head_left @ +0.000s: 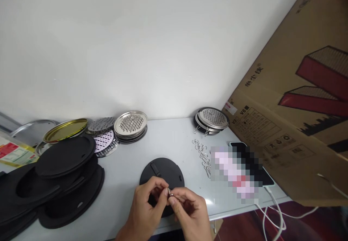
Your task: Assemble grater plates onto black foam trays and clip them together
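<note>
In front of me, my left hand (152, 201) and my right hand (189, 210) meet, with thumbs and fingers pinched together. Between the fingertips they hold a small shiny metal piece (170, 193), mostly covered, so its exact kind does not show. Beneath the hands a round black disc (168, 172) lies flat on the table, with a raised tab near its upper left and a small slot at its right. To the right of the hands is a line of small metal rings (199, 145) and elongated wire clips (206, 163).
Black discs (70, 157) are piled at left. Behind stand a gold-coloured lid (66, 129), a stack of round metal graters (131, 123) and another stack (213, 118) with clips hanging from it. At right, a phone (268, 175) with a white cable lies beside a cardboard box (272, 125).
</note>
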`<state>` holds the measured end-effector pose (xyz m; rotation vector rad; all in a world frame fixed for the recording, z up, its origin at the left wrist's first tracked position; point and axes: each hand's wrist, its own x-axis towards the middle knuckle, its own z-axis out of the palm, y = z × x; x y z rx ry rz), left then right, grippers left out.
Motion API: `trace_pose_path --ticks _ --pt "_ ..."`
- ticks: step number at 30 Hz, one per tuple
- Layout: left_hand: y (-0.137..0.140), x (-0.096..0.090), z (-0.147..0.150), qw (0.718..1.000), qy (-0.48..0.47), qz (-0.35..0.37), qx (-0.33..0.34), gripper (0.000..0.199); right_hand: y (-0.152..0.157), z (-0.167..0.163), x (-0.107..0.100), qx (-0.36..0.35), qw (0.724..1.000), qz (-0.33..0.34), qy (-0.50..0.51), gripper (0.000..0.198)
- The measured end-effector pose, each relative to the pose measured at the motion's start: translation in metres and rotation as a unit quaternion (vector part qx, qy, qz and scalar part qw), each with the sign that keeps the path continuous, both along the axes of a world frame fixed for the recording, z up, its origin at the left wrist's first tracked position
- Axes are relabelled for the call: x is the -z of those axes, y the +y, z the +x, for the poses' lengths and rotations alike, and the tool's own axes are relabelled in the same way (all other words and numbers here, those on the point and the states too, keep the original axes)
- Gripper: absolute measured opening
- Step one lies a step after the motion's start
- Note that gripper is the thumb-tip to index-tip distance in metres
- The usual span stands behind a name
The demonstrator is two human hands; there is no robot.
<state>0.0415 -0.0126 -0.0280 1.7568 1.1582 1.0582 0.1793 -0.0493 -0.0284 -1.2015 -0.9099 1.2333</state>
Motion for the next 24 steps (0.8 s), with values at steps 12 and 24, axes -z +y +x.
trace_pose_path --ticks 12,24 --pt "-0.005 -0.001 0.005 0.996 0.09 0.028 -0.009 0.014 0.0 0.004 0.007 -0.055 0.998 0.01 0.004 0.024" --pt "-0.013 -0.006 0.003 0.999 0.001 0.023 0.043 0.014 0.004 0.009 0.005 -0.061 0.998 0.025 0.01 0.019"
